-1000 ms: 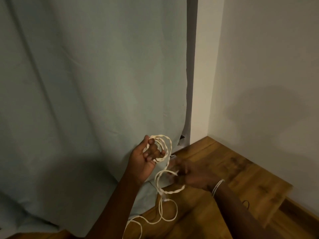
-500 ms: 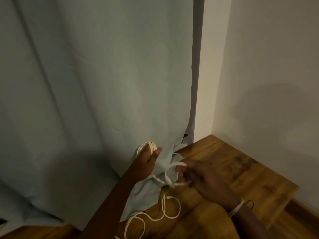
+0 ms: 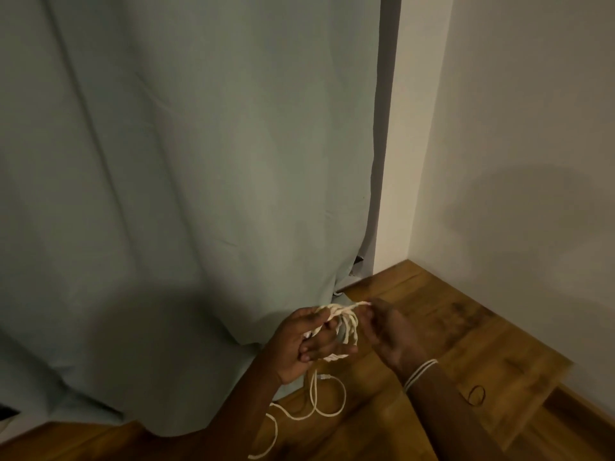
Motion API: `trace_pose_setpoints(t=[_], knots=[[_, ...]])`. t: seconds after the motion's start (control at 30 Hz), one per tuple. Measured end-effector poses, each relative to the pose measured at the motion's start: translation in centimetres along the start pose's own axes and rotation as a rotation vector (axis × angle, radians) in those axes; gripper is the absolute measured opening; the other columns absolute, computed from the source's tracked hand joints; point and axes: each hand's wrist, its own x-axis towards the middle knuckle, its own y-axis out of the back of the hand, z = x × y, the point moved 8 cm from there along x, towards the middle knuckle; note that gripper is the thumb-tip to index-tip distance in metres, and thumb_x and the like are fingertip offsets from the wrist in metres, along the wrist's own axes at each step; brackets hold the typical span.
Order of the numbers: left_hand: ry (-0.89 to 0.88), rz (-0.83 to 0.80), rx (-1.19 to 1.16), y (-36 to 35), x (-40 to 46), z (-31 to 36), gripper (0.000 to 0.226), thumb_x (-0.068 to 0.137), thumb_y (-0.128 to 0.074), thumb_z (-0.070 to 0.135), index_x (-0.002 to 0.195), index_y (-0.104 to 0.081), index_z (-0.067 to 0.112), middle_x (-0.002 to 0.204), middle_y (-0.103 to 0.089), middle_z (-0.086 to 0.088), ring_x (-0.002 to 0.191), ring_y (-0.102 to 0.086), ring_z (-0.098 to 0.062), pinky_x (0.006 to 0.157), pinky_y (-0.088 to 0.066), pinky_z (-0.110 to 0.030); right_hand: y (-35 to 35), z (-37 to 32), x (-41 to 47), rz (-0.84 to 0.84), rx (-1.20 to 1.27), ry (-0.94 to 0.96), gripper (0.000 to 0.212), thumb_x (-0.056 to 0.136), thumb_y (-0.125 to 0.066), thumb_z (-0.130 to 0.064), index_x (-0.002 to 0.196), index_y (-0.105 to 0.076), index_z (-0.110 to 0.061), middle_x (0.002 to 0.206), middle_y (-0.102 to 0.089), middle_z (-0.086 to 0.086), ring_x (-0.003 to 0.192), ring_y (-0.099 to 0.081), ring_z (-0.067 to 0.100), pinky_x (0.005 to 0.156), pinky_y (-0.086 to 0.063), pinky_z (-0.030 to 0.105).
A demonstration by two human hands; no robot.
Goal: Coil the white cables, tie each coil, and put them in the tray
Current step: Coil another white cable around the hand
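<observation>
A white cable [image 3: 347, 322] is wound in several loops around the fingers of my left hand [image 3: 301, 344], which is closed on the coil. My right hand [image 3: 389, 331] pinches the cable at the top of the coil, touching the left hand's loops. The cable's loose tail [image 3: 327, 404] hangs down from the coil and curls over the wooden floor [image 3: 449, 334]. White bands sit on my right wrist [image 3: 420, 372]. No tray is in view.
A pale green curtain [image 3: 186, 181] hangs behind my hands and bunches on the floor. White walls [image 3: 519, 161] meet at a corner on the right. A dark rubber band [image 3: 476, 395] lies on the floor to the right of my right arm.
My right hand has brought a new loop up from below and laid it against the coil on my left hand. Less loose cable hangs between the hands.
</observation>
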Motion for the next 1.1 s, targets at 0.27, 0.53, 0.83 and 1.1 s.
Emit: trace_pose_setpoints(t=[0.27, 0.53, 0.83, 1.1], knots=[[-0.077, 0.169, 0.038, 0.8, 0.5, 2.0, 0.026, 0.093, -0.056, 0.026, 0.081, -0.053, 0.004, 0.039, -0.034, 0.002, 0.032, -0.025, -0.007, 0.103, -0.041, -0.058, -0.9, 2.5, -1.0, 0.012, -0.936, 0.184, 0.025, 0.096, -0.051, -0.022, 0.079, -0.062, -0.007, 0.054, -0.052, 0.003, 0.041, -0.044, 0.01, 0.042, -0.031, 0.022], [-0.237, 0.539, 0.206, 3.3, 0.4, 3.0, 0.035, 0.103, -0.033, 0.03, 0.123, -0.054, 0.009, 0.12, -0.067, -0.019, 0.114, -0.063, -0.032, 0.103, -0.046, -0.045, -3.8, 5.0, -3.0, -0.107, -2.195, 0.574, 0.035, 0.096, -0.048, -0.036, 0.124, -0.06, -0.018, 0.127, -0.052, 0.011, 0.12, -0.047, 0.031, 0.099, -0.043, 0.039], [0.057, 0.464, 1.102, 4.3, 0.1, 0.3, 0.032, 0.103, -0.039, 0.017, 0.134, -0.047, 0.015, 0.126, -0.05, 0.011, 0.112, -0.046, 0.006, 0.078, -0.033, 0.008, -7.7, 0.0, -6.6, -0.3, -2.165, 0.945, 0.026, 0.095, -0.056, -0.035, 0.119, -0.066, -0.031, 0.123, -0.067, -0.006, 0.118, -0.049, 0.013, 0.117, -0.028, 0.041], [0.014, 0.303, 0.296, 2.1, 0.2, 0.4, 0.03, 0.093, -0.05, 0.03, 0.096, -0.059, 0.002, 0.054, -0.051, -0.002, 0.038, -0.037, -0.007, 0.05, -0.043, -0.025, -5.2, -3.9, -6.0, -0.386, -1.158, 1.071, 0.019, 0.091, -0.067, -0.03, 0.104, -0.078, -0.022, 0.119, -0.067, -0.01, 0.113, -0.062, 0.011, 0.091, -0.053, 0.024]])
